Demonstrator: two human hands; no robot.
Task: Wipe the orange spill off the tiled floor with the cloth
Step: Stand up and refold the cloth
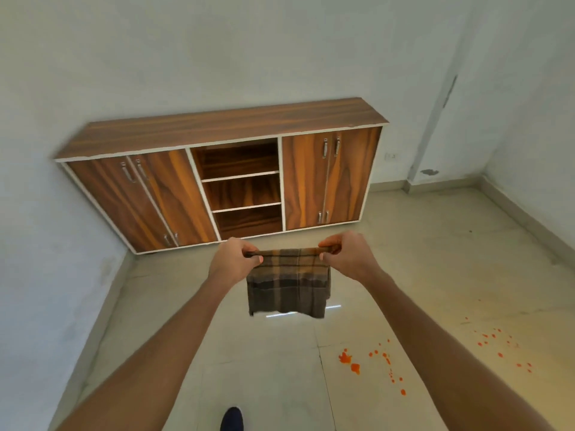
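Pinched one top corner of the cloth (289, 287) in the left hand (233, 259), just left of frame centre, fingers curled over the hem and thumb beneath. Pinched the other corner the same way in the right hand (345, 256), just right of centre. Held both level and apart, so pulled the top edge taut and let the rest hang free in mid-air, seemingly doubled over, well above the tiled floor (273, 368). Probably spread it this way to square it up or fold it into a pad before wiping. Judged the wiping itself not yet begun.

Found the orange spill (354, 365) in the lower right of the frame: larger blots nearest the centre, then small drops scattered rightward, partly cut off by the right forearm. Lay well apart from the cloth, below and to its right, with no sign of smearing. Judged a stoop down and to the right needed to bring cloth to stain.

Further out, noted the toe of a dark shoe (231, 418) at the bottom edge. Noted a wood-grain cabinet (224, 169) across mid-frame against the wall, doors closed at both ends, open shelves between. Noted a white socket plate (391, 156) on the wall to its right. Found no brand, label or readable writing anywhere: only plaid on the cloth.
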